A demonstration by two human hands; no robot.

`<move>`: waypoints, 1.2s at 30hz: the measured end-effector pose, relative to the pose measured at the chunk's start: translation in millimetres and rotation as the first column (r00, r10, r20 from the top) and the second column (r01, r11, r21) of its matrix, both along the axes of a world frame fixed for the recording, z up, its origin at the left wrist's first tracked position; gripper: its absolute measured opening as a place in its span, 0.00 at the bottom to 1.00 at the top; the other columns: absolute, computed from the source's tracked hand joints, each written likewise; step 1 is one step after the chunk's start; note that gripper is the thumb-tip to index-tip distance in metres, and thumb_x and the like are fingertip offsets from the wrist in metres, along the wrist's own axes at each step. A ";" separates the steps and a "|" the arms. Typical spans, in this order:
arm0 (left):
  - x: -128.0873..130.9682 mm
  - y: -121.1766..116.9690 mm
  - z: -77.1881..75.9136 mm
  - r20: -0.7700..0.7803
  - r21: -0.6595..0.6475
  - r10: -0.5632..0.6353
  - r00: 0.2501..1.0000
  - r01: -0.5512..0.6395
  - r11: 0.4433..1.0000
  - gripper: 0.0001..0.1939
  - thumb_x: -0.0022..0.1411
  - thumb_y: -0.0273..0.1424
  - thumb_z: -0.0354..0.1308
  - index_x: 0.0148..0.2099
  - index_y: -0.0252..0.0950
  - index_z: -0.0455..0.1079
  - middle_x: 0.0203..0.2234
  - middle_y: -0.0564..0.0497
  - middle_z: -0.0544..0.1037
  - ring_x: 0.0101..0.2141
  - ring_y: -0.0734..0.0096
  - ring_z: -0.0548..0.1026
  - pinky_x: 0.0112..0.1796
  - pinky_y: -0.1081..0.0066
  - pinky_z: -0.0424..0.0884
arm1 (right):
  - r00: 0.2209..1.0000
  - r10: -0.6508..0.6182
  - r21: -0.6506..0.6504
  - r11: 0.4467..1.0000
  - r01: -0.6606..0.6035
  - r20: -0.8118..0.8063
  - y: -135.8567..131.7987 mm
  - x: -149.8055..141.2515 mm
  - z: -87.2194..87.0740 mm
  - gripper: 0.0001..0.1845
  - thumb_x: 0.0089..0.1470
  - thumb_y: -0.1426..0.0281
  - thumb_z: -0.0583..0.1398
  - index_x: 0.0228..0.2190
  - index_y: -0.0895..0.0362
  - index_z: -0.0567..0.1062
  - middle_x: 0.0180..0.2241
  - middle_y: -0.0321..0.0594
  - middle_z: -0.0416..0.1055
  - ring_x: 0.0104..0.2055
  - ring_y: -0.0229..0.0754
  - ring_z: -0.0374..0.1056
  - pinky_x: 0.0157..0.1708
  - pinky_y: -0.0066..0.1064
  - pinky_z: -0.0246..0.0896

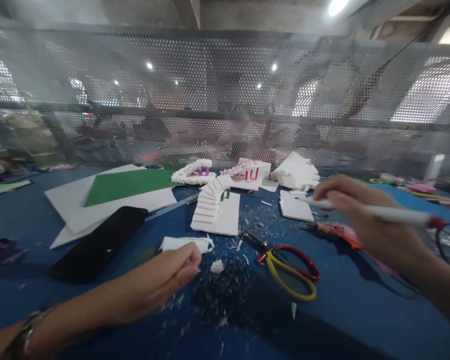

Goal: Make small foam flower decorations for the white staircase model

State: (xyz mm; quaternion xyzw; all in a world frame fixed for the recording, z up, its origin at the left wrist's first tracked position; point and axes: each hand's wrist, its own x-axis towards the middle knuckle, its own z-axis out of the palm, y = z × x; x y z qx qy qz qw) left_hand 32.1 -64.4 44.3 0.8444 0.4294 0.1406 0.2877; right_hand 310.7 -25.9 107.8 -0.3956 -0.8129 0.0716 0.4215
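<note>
In my right hand (356,210) is a white corded pen-like tool (397,214) with a red end, its tip pointing left above a small white foam square (296,206). My left hand (165,275) rests on the table with its fingers curled; whether anything is in them is hidden. Just behind it lies a white strip (185,244). Between the hands, scissors (290,272) with red and yellow handles lie open among white scraps. A small model staircase (207,204) of white steps stands on a white base (228,217) beyond my left hand.
A black phone (101,242) lies at left, near green (129,186) and white sheets (67,210). Two more small white models (194,172) stand at the back beside a stack of white pieces (297,171). A red-handled tool (339,234) lies under my right hand. A perforated metal screen (217,90) rises behind.
</note>
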 end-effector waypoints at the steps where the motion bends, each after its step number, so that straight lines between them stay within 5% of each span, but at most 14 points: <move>1: 1.6 1.1 1.8 0.000 -0.004 -0.022 1.000 0.022 1.000 0.14 0.63 0.36 0.34 0.30 0.36 0.53 0.22 0.55 0.59 0.23 0.75 0.56 0.24 0.76 0.55 | 0.969 -0.086 0.224 0.974 0.033 0.232 1.9 -2.7 -1.4 0.09 0.49 0.75 0.49 0.21 0.56 0.64 0.24 0.41 0.64 0.27 0.40 0.60 0.24 0.30 0.52; 2: 5.4 2.4 4.4 0.015 -0.004 -0.051 0.999 0.051 0.999 0.13 0.63 0.36 0.34 0.31 0.36 0.54 0.23 0.55 0.60 0.23 0.75 0.58 0.25 0.76 0.56 | 0.895 -0.168 0.370 0.929 0.003 0.414 2.4 -8.2 -3.8 0.10 0.49 0.74 0.49 0.20 0.57 0.65 0.27 0.45 0.66 0.30 0.43 0.61 0.26 0.31 0.53; 5: 22.7 6.8 13.1 0.066 0.045 -0.113 0.991 0.111 0.993 0.12 0.63 0.34 0.36 0.34 0.35 0.58 0.27 0.53 0.65 0.28 0.73 0.62 0.29 0.75 0.58 | 0.768 -0.194 0.408 0.908 -0.096 0.610 -1.6 -33.1 -13.5 0.12 0.48 0.78 0.50 0.17 0.57 0.64 0.17 0.37 0.64 0.20 0.38 0.58 0.22 0.29 0.48; 10: 40.7 9.9 19.4 -0.024 0.127 -0.147 0.989 0.149 0.981 0.12 0.62 0.33 0.37 0.38 0.34 0.59 0.28 0.50 0.69 0.27 0.70 0.64 0.27 0.73 0.57 | 0.605 -0.355 0.479 0.876 -0.051 0.713 -6.0 -58.5 -24.5 0.10 0.52 0.69 0.52 0.21 0.57 0.66 0.13 0.35 0.66 0.14 0.37 0.60 0.16 0.28 0.33; 16: 45.1 7.8 19.8 -0.110 0.266 -0.123 0.986 0.148 0.953 0.12 0.61 0.32 0.37 0.31 0.33 0.57 0.23 0.49 0.68 0.21 0.70 0.63 0.21 0.73 0.55 | 0.543 -0.368 0.435 0.900 0.004 0.755 -8.6 -61.5 -22.6 0.14 0.54 0.66 0.50 0.22 0.57 0.68 0.11 0.37 0.67 0.12 0.38 0.61 0.15 0.28 0.27; 23: 50.2 8.9 17.5 -0.220 0.368 -0.062 0.974 0.141 0.919 0.11 0.61 0.29 0.37 0.30 0.33 0.58 0.22 0.47 0.71 0.21 0.68 0.68 0.20 0.72 0.57 | 0.434 -0.386 0.391 0.917 0.082 0.814 -14.7 -66.7 -16.9 0.11 0.54 0.72 0.50 0.25 0.59 0.69 0.13 0.41 0.69 0.15 0.38 0.64 0.14 0.28 0.29; 32: 53.0 16.3 5.8 -0.447 0.593 0.097 0.890 0.213 0.776 0.13 0.59 0.24 0.38 0.33 0.29 0.64 0.19 0.42 0.73 0.20 0.61 0.70 0.18 0.70 0.59 | 0.413 -0.288 0.255 0.957 0.135 0.864 -9.9 -75.8 -19.2 0.11 0.54 0.71 0.51 0.27 0.59 0.71 0.16 0.43 0.71 0.17 0.42 0.67 0.13 0.26 0.36; 36: 49.0 19.4 3.8 -0.487 0.524 0.089 0.869 0.209 0.826 0.12 0.57 0.22 0.40 0.36 0.27 0.64 0.20 0.41 0.73 0.20 0.60 0.71 0.19 0.69 0.60 | 0.413 -0.258 0.227 0.966 0.122 0.874 -9.9 -80.1 -20.6 0.06 0.50 0.75 0.54 0.28 0.61 0.72 0.17 0.43 0.72 0.18 0.42 0.68 0.12 0.24 0.36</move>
